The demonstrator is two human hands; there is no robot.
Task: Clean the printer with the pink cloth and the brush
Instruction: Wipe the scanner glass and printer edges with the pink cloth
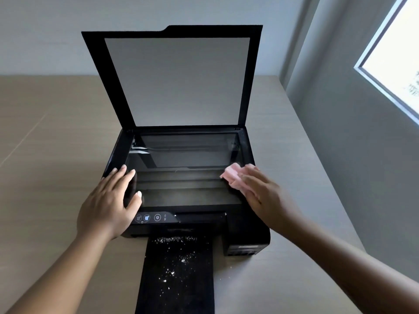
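A black printer (247,227) sits on the table with its scanner lid (179,82) raised upright, baring the scanner glass (183,177). My left hand (108,202) lies flat on the printer's front left corner, fingers spread, holding nothing. My right hand (263,189) presses a folded pink cloth (231,174) onto the right side of the glass. The output tray (179,275) sticks out at the front, sprinkled with white crumbs. No brush is in view.
The light wooden table (56,155) runs wide to the left and ends close to the printer on the right. A grey wall (351,132) with a bright window (399,55) stands to the right.
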